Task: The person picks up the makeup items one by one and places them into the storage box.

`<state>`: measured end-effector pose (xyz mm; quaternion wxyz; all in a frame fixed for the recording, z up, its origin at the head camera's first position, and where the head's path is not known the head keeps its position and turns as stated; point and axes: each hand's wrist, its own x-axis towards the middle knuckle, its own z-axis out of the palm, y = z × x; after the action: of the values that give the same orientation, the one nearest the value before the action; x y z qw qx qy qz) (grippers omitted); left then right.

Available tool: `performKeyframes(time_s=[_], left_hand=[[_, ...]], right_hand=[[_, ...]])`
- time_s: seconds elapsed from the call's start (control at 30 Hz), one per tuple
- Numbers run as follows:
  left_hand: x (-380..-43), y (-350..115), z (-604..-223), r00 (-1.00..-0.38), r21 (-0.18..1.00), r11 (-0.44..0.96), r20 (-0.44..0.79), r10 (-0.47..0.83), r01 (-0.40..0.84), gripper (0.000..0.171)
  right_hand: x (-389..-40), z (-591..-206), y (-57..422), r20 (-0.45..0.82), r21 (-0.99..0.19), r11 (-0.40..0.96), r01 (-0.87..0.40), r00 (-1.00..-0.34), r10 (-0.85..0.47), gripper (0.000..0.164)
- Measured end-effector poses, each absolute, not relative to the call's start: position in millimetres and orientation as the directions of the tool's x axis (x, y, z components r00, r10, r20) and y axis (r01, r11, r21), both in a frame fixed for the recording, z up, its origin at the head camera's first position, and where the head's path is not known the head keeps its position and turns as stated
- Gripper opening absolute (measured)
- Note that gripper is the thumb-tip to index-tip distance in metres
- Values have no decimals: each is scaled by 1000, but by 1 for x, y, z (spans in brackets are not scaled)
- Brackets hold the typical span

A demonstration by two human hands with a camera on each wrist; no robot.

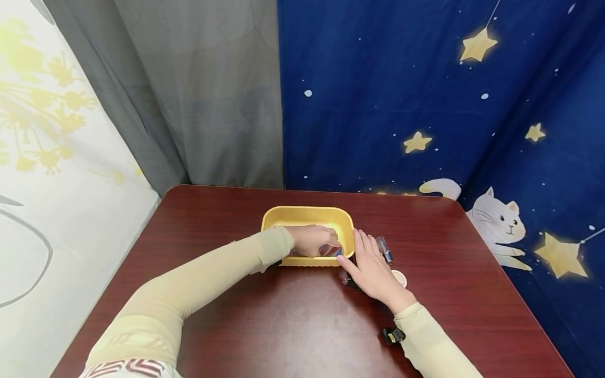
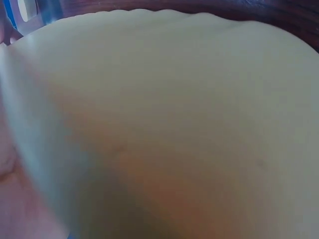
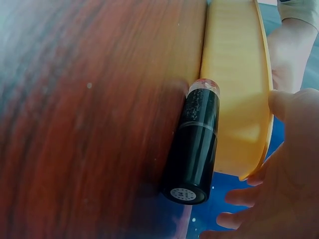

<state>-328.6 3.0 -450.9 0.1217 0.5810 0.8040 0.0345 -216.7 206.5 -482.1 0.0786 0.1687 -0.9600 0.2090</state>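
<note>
A yellow plastic bin (image 1: 307, 211) sits on the dark red table. My left hand (image 1: 312, 239) reaches inside it, fingers curled around a shiny brownish object with blue edges (image 1: 331, 251), mostly hidden by the hand. In the left wrist view the bin wall (image 2: 174, 99) fills most of the picture. My right hand (image 1: 371, 268) rests at the bin's right end, thumb touching the rim and the other fingers extended beside it. Under that hand, a black lipstick-like tube (image 3: 192, 144) with a clear end lies along the bin's outer wall.
Right of the right hand lie a small clear tube with blue (image 1: 385, 250) and a round pale disc (image 1: 399, 277), partly covered by the hand. A grey curtain (image 1: 227, 94) and a blue starry curtain (image 1: 359, 105) hang behind the table (image 1: 264, 325).
</note>
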Motion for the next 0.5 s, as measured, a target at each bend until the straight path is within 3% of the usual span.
performKeyframes(time_s=[0.27, 0.5], left_hand=[[-327, 8, -454, -247, 207, 262, -94, 964, 943, 48], [-326, 9, -453, -264, 232, 280, -96, 960, 932, 51]], right_hand=[[-214, -481, 206, 209, -398, 848, -350, -935, -287, 86], [-214, -482, 207, 208, -398, 850, -345, -936, -283, 86]])
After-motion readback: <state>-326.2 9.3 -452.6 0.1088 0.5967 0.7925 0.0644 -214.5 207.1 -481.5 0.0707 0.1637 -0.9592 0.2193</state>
